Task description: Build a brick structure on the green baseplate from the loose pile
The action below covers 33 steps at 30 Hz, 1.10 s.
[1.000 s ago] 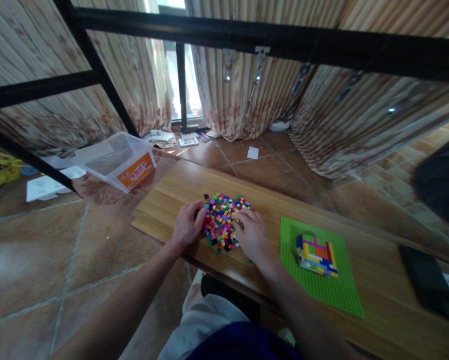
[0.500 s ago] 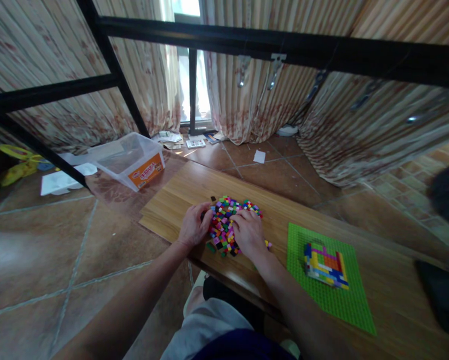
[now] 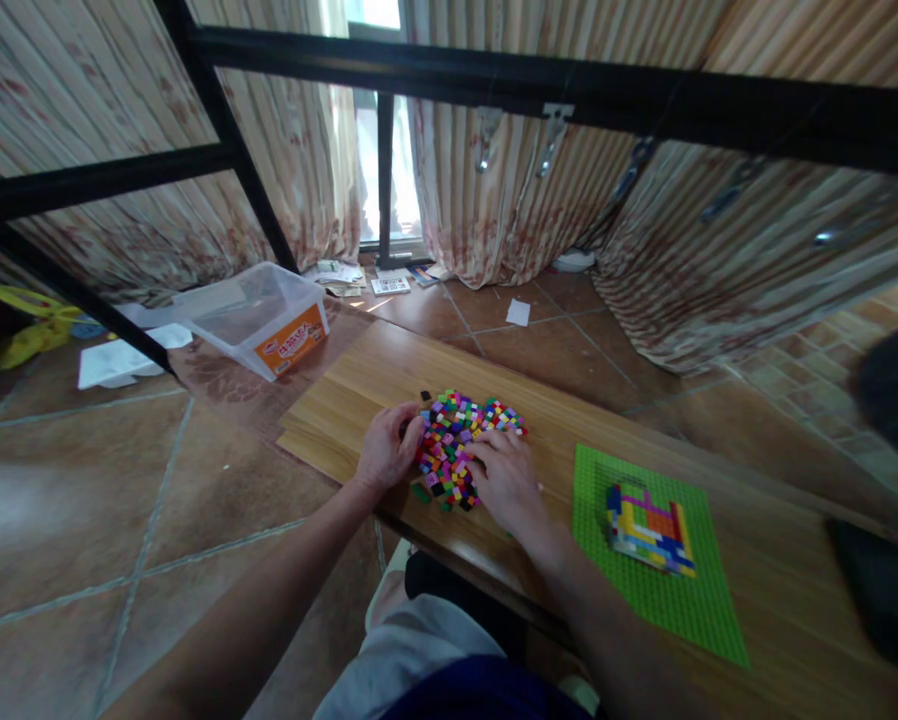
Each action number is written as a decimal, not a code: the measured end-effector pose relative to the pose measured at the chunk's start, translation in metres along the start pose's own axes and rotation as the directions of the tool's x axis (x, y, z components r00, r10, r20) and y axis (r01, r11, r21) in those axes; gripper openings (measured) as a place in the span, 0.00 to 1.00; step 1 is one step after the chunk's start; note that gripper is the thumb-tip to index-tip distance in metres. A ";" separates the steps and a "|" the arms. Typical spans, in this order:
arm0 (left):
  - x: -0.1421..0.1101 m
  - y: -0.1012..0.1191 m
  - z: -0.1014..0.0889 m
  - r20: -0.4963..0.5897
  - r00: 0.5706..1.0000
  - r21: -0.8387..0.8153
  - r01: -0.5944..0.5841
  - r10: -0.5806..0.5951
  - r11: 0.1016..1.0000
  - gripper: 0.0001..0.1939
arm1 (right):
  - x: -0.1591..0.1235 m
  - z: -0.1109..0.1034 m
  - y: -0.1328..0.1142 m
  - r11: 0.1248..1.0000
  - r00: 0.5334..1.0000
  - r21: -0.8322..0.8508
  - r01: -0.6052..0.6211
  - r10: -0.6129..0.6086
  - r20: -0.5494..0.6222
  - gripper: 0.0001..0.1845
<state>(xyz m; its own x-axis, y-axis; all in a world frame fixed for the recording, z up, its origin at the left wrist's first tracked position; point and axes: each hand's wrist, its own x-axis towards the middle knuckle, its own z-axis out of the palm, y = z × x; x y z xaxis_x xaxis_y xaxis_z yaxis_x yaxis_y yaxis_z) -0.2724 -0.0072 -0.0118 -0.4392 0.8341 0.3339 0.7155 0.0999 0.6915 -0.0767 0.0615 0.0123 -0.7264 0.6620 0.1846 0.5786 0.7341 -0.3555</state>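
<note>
A pile of small multicoloured toy bricks [image 3: 449,445] lies on the wooden bench top between my hands. At its left edge rests my left hand [image 3: 385,448], thumb and fingers curled together; whatever they may hold is too small to make out. My right hand [image 3: 506,478] reaches over the right side of the pile, fingers bent and slightly apart, their tips among the bricks. To the right lies a green baseplate [image 3: 670,615], carrying a low brick build [image 3: 650,530] in blue, yellow, red, orange and white.
The wooden bench [image 3: 389,365] runs diagonally, with a dark flat object [image 3: 876,590] at its right end. A clear plastic bin [image 3: 269,320] with an orange label stands on the floor at left. Black metal bars [image 3: 494,75] cross in front of the curtains.
My right hand has shifted slightly right and toward me over the pile, uncovering a few bricks. The left hand stays nearly where it was.
</note>
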 end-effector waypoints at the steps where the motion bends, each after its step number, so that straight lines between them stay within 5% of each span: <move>1: 0.000 0.000 0.000 0.000 1.000 -0.002 0.002 -0.002 1.000 0.15 | 0.000 0.000 -0.001 1.000 1.000 -0.012 -0.011 0.011 0.015 0.08; 11: 0.000 -0.003 0.001 -0.004 1.000 -0.001 -0.003 0.003 1.000 0.15 | -0.001 -0.010 0.003 0.991 0.995 -0.101 -0.086 0.091 0.039 0.13; 23: 0.000 -0.003 0.002 -0.002 1.000 0.010 -0.010 0.010 1.000 0.15 | -0.004 -0.004 -0.021 0.985 0.986 -0.086 -0.148 0.153 0.060 0.14; 33: 0.000 -0.004 0.002 -0.003 1.000 0.023 -0.015 0.015 1.000 0.14 | 0.007 0.001 -0.016 0.985 0.983 0.015 -0.174 0.173 0.062 0.06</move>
<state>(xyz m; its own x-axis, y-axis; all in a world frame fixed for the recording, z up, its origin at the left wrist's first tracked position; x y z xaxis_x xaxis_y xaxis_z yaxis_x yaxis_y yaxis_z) -0.2744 -0.0061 -0.0161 -0.4300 0.8338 0.3462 0.7342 0.0998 0.6716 -0.0918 0.0541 0.0188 -0.6371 0.7682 0.0638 0.6903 0.6054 -0.3963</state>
